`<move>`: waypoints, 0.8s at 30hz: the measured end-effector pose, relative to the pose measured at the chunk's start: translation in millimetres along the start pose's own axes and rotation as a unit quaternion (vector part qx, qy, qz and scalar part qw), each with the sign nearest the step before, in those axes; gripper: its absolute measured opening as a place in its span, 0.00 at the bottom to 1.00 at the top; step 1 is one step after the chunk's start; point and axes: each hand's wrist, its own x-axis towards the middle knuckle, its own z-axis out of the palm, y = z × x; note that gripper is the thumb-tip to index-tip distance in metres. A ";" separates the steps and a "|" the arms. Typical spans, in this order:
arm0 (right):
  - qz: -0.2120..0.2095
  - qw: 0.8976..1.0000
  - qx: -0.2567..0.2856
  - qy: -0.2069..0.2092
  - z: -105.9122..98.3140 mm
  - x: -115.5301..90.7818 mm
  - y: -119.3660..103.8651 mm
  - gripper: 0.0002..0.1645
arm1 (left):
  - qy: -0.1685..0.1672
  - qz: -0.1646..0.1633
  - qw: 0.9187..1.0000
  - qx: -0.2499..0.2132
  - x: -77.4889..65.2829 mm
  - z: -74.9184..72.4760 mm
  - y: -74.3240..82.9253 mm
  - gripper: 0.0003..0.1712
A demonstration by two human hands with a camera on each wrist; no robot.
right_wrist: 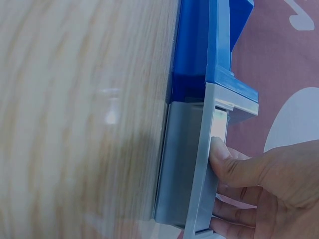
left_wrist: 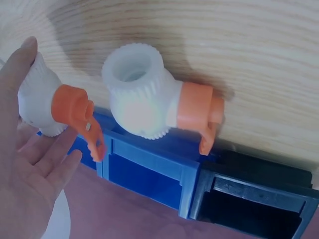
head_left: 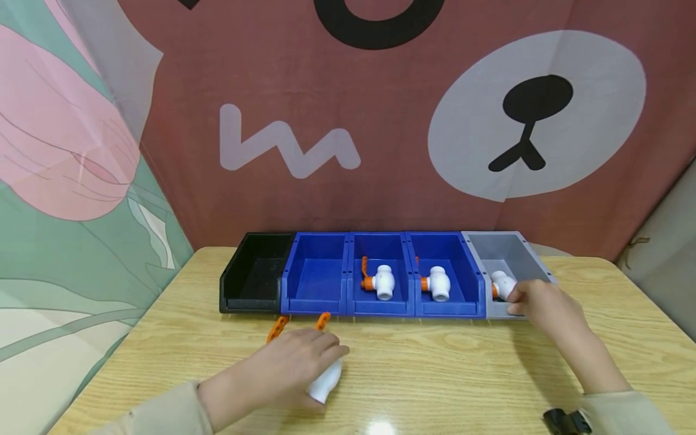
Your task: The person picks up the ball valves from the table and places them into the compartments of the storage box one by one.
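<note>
My left hand [head_left: 296, 362] grips a white plastic ball valve [left_wrist: 37, 94] with an orange handle, thumb on one side and fingers on the other. Beside it, a second ball valve [left_wrist: 142, 94] is on the wooden table; in the head view my left hand hides most of it. At the grey bin [head_left: 535, 257] on the right end of the row, my right hand [head_left: 549, 308] reaches over the front lip. Its thumb and fingers pinch a white ball valve [head_left: 502, 285] inside that bin. The right wrist view shows little of this valve behind the lip.
Left of the grey bin stand three blue bins [head_left: 315, 306] and a black bin [head_left: 252, 305], side by side. One ball valve [head_left: 385, 283] lies in the middle blue bin, another [head_left: 438, 284] in the right blue one. A printed cloth [head_left: 391, 199] hangs behind.
</note>
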 end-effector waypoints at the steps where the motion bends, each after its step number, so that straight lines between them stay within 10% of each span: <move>1: 0.000 1.000 0.000 -0.001 0.1 -0.1 -0.1 0.06 | 0.004 0.003 1.000 0.004 -0.4 -0.3 -0.9 0.46; 16: 0.003 1.000 -0.001 -0.001 -0.5 -1.2 -1.5 0.06 | 0.021 -0.016 1.000 0.001 -2.7 -11.0 -15.7 0.48; 24: 0.002 1.000 -0.002 -0.004 -1.6 -1.0 -1.9 0.06 | 0.092 -0.017 0.996 0.012 -0.9 -11.7 -25.8 0.50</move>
